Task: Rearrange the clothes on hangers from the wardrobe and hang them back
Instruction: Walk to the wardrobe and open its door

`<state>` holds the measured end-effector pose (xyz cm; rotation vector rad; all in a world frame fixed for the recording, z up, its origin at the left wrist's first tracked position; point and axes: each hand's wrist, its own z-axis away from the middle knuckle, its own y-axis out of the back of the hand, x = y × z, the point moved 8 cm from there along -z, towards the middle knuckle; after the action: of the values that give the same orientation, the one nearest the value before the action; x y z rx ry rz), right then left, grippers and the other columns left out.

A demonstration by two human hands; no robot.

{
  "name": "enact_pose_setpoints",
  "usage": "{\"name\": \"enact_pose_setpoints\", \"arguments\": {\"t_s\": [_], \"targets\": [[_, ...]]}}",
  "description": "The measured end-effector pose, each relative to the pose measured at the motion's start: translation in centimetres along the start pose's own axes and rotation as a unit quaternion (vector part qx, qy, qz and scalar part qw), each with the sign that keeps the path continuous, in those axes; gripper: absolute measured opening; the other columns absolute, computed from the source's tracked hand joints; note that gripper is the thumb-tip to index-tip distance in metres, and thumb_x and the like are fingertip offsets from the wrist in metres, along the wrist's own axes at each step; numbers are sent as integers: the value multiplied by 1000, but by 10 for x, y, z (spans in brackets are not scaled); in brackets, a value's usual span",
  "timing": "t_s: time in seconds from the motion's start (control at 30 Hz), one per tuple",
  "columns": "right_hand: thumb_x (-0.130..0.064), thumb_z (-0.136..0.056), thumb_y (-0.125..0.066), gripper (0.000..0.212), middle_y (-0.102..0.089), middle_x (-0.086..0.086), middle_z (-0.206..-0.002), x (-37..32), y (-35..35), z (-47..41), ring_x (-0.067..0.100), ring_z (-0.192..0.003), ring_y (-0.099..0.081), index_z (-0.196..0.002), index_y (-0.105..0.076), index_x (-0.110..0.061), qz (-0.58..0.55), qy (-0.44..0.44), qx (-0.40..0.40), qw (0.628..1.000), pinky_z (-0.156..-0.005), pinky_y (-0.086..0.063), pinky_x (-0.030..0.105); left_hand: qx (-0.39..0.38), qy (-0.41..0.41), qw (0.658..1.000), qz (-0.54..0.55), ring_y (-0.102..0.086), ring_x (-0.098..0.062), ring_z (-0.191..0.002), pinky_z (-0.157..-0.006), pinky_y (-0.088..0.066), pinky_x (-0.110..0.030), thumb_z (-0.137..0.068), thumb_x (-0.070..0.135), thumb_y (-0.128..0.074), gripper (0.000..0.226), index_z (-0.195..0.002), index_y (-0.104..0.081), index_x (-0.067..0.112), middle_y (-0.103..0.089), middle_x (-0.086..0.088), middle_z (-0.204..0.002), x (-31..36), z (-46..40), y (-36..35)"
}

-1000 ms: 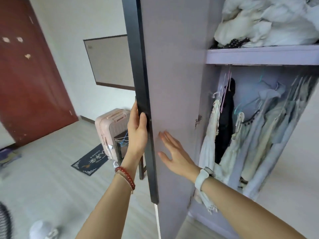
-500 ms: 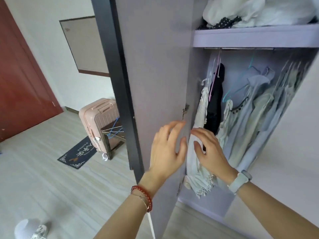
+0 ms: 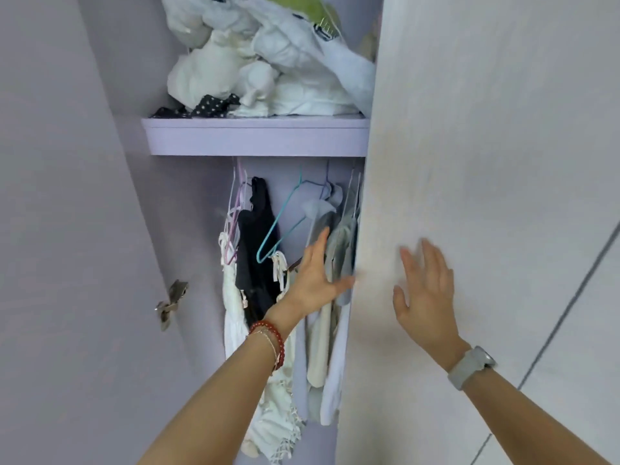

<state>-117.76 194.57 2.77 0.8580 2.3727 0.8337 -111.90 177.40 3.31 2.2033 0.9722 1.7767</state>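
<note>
My left hand [image 3: 317, 280] reaches into the wardrobe below the shelf [image 3: 256, 137], fingers straight and spread, its fingertips at the grey garment [image 3: 342, 253] hanging under the shelf's right end. My right hand [image 3: 424, 297] lies flat and spread against the closed door [image 3: 486, 162] right of the shelf. Crumpled white clothes [image 3: 268, 62] are piled on the shelf; a teal hanger [image 3: 280, 223] and a black garment [image 3: 258, 236] hang beneath it.

A lilac shelf [image 3: 255, 137] carries a heap of white clothes [image 3: 268, 68].
</note>
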Motion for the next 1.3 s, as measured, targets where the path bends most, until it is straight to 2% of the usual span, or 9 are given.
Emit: {"name": "enact_pose_setpoints", "arguments": {"t_s": [0.1, 0.23, 0.37, 0.67, 0.83, 0.93, 1.03, 1.13, 1.3], "targets": [[-28, -81, -37, 62, -20, 23, -147, 22, -10, -8, 41, -133, -19, -140, -29, -10, 54, 10, -11, 998, -97, -34, 62, -28, -26, 995, 93, -19, -13, -139, -112, -23, -28, -78, 11, -72, 100, -147, -1, 23, -16, 3, -153, 28, -40, -33], [-32, -83, -37, 64, -12, 17, -151, 32, -18, -9, 37, -137, -11, -143, -22, -16, 51, 12, -22, 998, -99, -28, 63, -3, -57, 983, 174, -47, -9, -117, -92, -47, -21, -74, -6, -60, 85, -144, -20, 19, -44, -2, -134, 42, -49, -44], [-38, -88, -36, 63, -3, 8, -154, 33, -15, 1, 29, -141, 2, -145, -16, -21, 6, -8, -30, 999, -106, -21, 56, -19, -58, 982, 177, -58, 5, -86, -72, -49, -15, -78, -18, -48, 74, -137, -32, 24, -57, 3, -112, 47, -29, -40], [-56, -86, -43, 69, 4, -5, -154, -8, 38, 97, 2, -141, 3, -141, -6, -35, -184, -121, -25, 975, -106, -2, 4, -173, -134, 961, 167, -54, -12, -111, -94, -46, -25, -90, -5, -50, 72, -147, -15, 21, -53, -2, -124, 76, 67, -56], [-54, -84, -45, 74, -6, -7, -154, -14, 76, 151, -2, -140, -4, -143, -6, -31, -190, -155, -17, 969, -112, -13, 13, -242, -230, 931, 147, -52, -5, -113, -98, -40, -16, -92, 22, -50, 58, -140, -19, 35, -50, 4, -129, 111, 111, -78], [-49, -85, -50, 75, -17, -7, -153, 0, 100, 180, 5, -139, -18, -145, -11, -29, -181, -193, 1, 964, -112, -30, 37, -276, -283, 909, 131, -48, 1, -117, -99, -40, -17, -87, 40, -43, 53, -135, -21, 42, -43, 17, -129, 134, 130, -99], [-47, -84, -50, 73, -28, -10, -150, 17, 130, 204, -1, -134, -29, -146, -18, -24, -192, -243, 22, 951, -106, -37, 26, -315, -316, 888, 115, -34, -1, -131, -108, -35, -30, -87, 45, -42, 51, -133, -21, 48, -32, 15, -143, 158, 145, -128], [-40, -87, -49, 59, -44, -14, -139, 33, 162, 224, -2, -122, -45, -141, -33, -24, -196, -281, 56, 938, -94, -44, 15, -355, -339, 867, 92, -7, 6, -138, -114, -19, -29, -92, 42, -46, 54, -132, -11, 55, -6, 19, -152, 181, 158, -165], [-21, -92, -51, 20, -60, -20, -84, 74, 218, 267, 1, -82, -61, -110, -57, -17, -108, -355, 192, 909, -74, -49, 17, -356, -422, 833, 24, 11, -8, -142, -112, -8, -32, -95, 34, -47, 65, -132, 2, 54, 16, 24, -147, 229, 170, -226]]}}
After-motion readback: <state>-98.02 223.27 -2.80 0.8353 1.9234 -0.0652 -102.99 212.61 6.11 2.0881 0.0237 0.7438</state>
